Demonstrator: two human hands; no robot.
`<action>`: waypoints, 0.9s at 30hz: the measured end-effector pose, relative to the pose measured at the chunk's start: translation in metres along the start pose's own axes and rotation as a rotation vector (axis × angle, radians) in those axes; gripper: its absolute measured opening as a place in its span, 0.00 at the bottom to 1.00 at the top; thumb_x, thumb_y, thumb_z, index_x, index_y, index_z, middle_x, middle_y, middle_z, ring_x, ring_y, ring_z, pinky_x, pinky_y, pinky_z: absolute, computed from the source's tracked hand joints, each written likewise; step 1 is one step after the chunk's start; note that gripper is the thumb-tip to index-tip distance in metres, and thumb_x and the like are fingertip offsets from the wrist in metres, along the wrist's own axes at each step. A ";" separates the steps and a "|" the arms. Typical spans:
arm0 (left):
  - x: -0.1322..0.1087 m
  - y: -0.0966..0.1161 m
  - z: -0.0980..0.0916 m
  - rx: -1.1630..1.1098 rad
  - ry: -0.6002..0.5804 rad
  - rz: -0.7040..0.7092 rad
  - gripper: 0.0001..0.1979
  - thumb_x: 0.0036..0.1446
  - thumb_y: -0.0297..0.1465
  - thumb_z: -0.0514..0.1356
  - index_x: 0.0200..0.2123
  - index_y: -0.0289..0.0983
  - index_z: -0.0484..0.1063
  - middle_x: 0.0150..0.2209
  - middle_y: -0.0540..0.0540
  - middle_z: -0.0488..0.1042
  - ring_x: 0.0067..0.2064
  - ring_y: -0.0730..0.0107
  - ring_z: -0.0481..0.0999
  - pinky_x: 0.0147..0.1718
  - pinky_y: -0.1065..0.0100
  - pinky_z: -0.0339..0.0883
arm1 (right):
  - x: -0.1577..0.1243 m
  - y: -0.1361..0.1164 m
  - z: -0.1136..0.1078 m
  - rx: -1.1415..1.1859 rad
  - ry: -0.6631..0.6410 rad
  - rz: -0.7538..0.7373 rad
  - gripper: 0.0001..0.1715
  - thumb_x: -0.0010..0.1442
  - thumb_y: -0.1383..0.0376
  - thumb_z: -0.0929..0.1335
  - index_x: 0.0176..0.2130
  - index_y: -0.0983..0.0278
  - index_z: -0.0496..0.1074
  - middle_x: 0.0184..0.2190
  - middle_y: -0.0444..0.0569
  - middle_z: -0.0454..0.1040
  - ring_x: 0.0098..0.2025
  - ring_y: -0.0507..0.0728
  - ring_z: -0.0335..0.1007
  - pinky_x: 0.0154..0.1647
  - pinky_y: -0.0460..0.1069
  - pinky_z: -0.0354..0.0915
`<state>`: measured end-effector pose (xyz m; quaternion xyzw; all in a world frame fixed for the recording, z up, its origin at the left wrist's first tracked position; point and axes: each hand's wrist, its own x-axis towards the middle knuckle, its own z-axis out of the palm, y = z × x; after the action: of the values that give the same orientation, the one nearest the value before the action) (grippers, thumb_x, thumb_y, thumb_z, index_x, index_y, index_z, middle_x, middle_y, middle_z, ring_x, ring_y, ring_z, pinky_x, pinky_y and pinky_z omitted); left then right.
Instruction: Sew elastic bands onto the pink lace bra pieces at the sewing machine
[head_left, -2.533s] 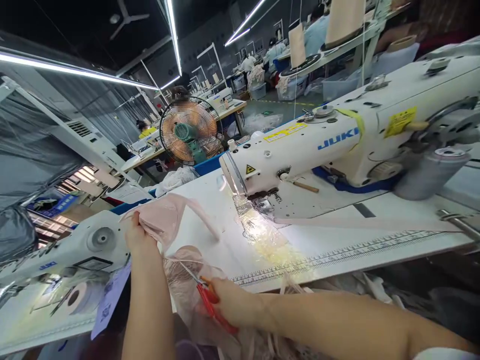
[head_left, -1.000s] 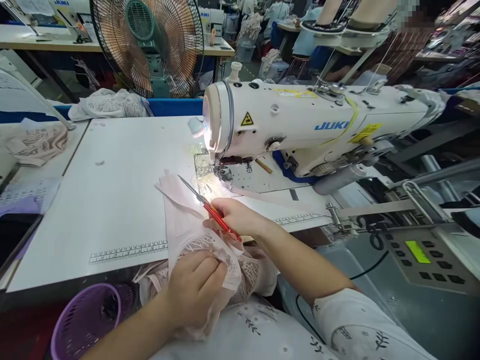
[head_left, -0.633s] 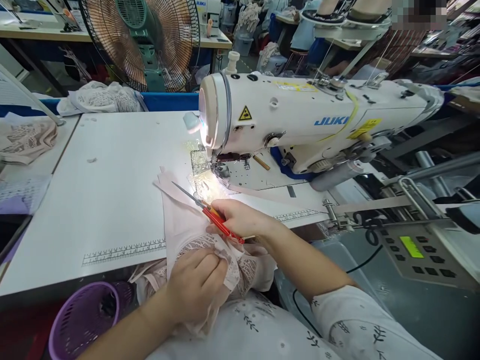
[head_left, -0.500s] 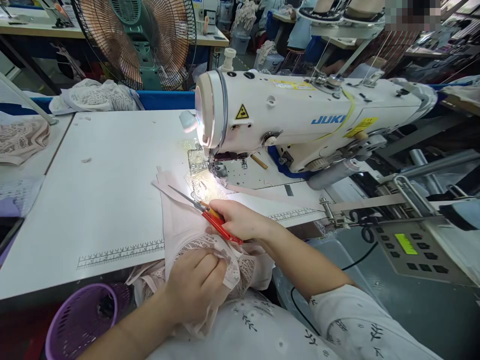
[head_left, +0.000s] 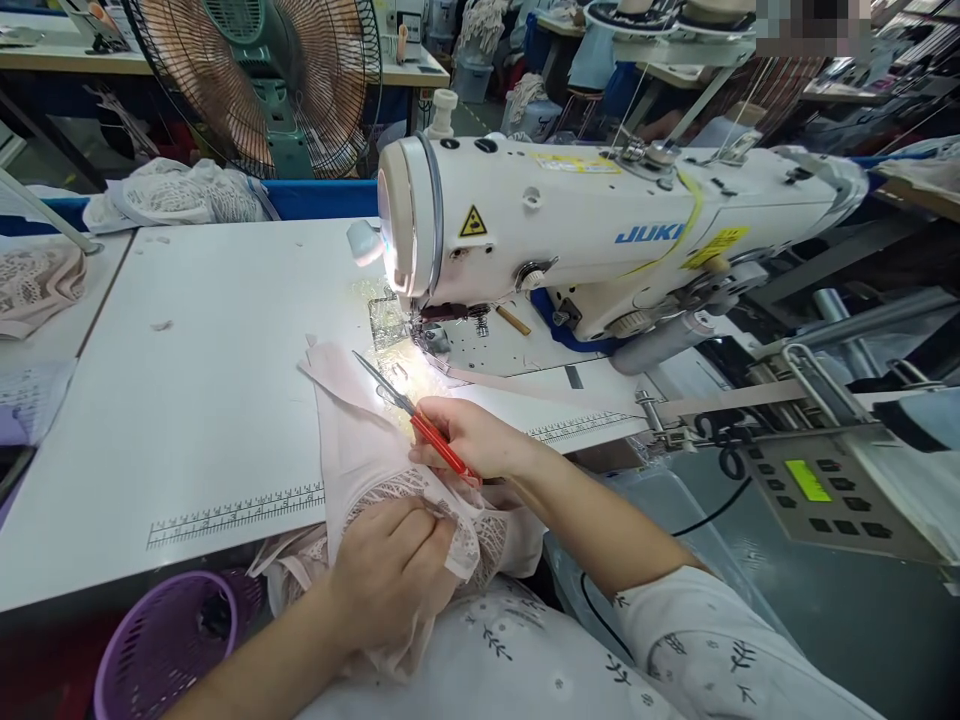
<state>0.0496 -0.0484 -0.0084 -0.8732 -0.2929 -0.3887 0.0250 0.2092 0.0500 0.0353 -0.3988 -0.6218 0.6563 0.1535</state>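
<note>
We see the left hand (head_left: 390,572) pinching pale pink lace fabric (head_left: 351,445), the right hand (head_left: 471,440) gripping red scissors (head_left: 412,413), handles partly hidden.

Open tabletop (head_left: 187,380) left of the fabric (head_left: 349,440); sewing machine (head_left: 570,230) close behind.

White sewing machine (head_left: 570,230), fan (head_left: 255,80) behind, purple basket (head_left: 131,655) below table (head_left: 187,400).

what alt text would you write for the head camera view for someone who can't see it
A person's right hand holds red-handled metal scissors over a pale pink lace-edged fabric piece at the front edge of a white sewing table, while the left hand grips the fabric's lace end. A white Juki sewing machine stands just behind, its lamp lit.
</note>
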 end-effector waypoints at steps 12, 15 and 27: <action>-0.061 -0.025 -0.068 0.040 -0.205 -0.190 0.22 0.59 0.24 0.53 0.56 0.39 0.66 0.44 0.41 0.78 0.47 0.60 0.77 0.41 0.64 0.75 | -0.006 0.012 -0.008 0.240 -0.043 -0.009 0.14 0.53 0.67 0.70 0.27 0.62 0.59 0.24 0.42 0.73 0.23 0.49 0.70 0.20 0.43 0.63; -0.082 -0.032 -0.081 0.156 -0.350 -0.181 0.26 0.59 0.26 0.52 0.61 0.41 0.62 0.53 0.41 0.74 0.54 0.57 0.73 0.49 0.59 0.73 | -0.008 0.011 -0.010 0.185 -0.031 -0.009 0.16 0.51 0.67 0.71 0.26 0.62 0.58 0.21 0.39 0.70 0.20 0.49 0.68 0.19 0.43 0.61; -0.072 -0.018 -0.065 -0.140 -0.256 -0.419 0.23 0.58 0.31 0.58 0.58 0.42 0.67 0.56 0.39 0.72 0.55 0.56 0.73 0.52 0.60 0.71 | -0.005 0.000 0.001 0.257 0.129 -0.072 0.22 0.46 0.58 0.76 0.27 0.62 0.60 0.17 0.36 0.66 0.17 0.48 0.64 0.19 0.44 0.62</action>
<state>-0.0407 -0.0866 -0.0163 -0.8352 -0.4406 -0.2911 -0.1537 0.2119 0.0461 0.0366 -0.3945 -0.5353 0.6977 0.2664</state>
